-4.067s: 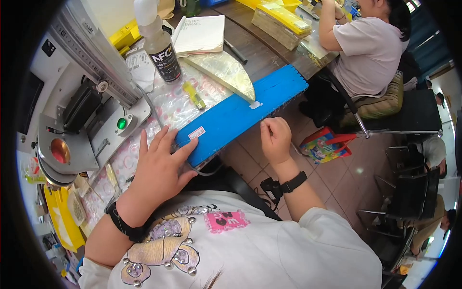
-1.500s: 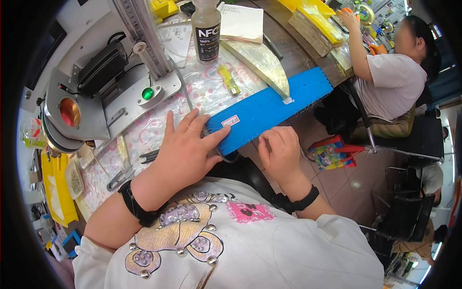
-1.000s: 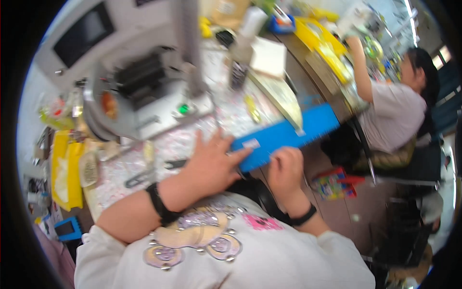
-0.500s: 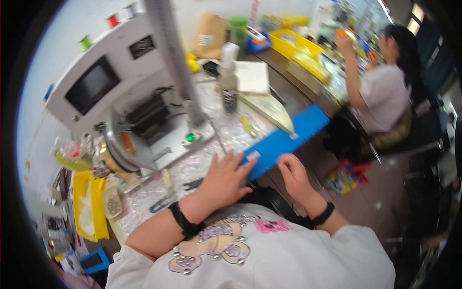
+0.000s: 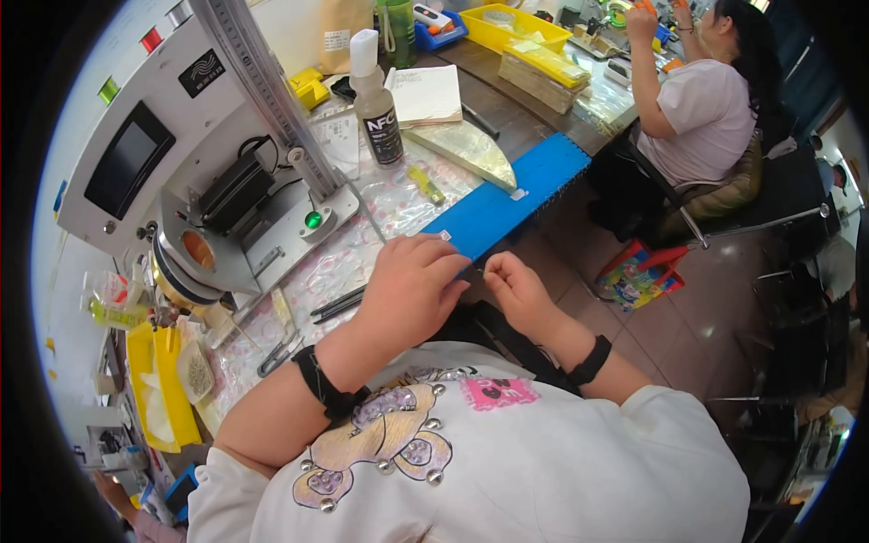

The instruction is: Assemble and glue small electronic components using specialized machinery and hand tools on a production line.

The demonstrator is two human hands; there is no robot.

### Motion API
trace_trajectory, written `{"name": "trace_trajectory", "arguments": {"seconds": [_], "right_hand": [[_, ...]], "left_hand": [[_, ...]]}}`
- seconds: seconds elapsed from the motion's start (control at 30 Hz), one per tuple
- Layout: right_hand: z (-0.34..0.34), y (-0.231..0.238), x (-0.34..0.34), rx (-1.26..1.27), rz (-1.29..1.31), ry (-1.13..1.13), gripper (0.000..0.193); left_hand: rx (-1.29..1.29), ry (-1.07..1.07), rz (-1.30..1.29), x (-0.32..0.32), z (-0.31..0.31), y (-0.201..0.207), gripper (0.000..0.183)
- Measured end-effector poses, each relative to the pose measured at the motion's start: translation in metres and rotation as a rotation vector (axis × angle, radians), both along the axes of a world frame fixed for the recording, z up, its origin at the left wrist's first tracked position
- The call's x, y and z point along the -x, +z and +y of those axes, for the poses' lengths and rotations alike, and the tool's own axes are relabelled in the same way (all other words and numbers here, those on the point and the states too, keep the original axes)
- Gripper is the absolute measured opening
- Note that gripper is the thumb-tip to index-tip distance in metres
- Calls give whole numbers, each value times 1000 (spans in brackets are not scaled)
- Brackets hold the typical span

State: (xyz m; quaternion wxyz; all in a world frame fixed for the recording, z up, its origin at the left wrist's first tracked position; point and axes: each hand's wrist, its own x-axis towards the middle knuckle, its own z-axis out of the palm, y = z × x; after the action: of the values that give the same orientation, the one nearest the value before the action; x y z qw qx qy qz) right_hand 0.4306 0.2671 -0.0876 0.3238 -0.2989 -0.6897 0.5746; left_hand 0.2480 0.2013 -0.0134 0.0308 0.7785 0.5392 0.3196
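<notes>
1. Across the front edge of the plastic-covered surface (image 5: pixel 387 201) lies a long blue board (image 5: pixel 534 176), slanting away to the right.
2. The seated person's left hand (image 5: pixel 412 281) is at the board's near end, back upward, fingers bent. From where I stand its grip is hidden underneath, so I cannot tell whether it grasps anything.
3. The right hand (image 5: pixel 520 291) is just beside it, off the board's near side, thumb and forefinger drawn together. Whether that grip pinches something small, I cannot tell.
4. Behind the board, a pale half-round slab (image 5: pixel 466 154) reaches its tip over the blue, next to a small white patch (image 5: pixel 519 195).
5. Beyond the slab are a notebook (image 5: pixel 430 93) and, to its left, an upright bottle (image 5: pixel 377 122) with a white cap; a small yellow item (image 5: pixel 424 185) lies in front.
6. Farther left stands a pale machine (image 5: pixel 190 118) with a dark screen and a lit green button (image 5: pixel 313 220).
7. At the right, 1 co-worker (image 5: pixel 706 100) sits with hands raised.
</notes>
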Motion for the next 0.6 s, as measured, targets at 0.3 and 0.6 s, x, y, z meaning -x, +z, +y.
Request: {"name": "trace_trajectory", "arguments": {"seconds": [0.3, 0.6], "right_hand": [[-7, -2, 16, -262, -90, 111, 10], [6, -35, 9, -233, -281, 167, 14]], "left_hand": [[-31, -13, 146, 3, 0, -14, 11], [-57, 51, -7, 21, -18, -13, 15]]}}
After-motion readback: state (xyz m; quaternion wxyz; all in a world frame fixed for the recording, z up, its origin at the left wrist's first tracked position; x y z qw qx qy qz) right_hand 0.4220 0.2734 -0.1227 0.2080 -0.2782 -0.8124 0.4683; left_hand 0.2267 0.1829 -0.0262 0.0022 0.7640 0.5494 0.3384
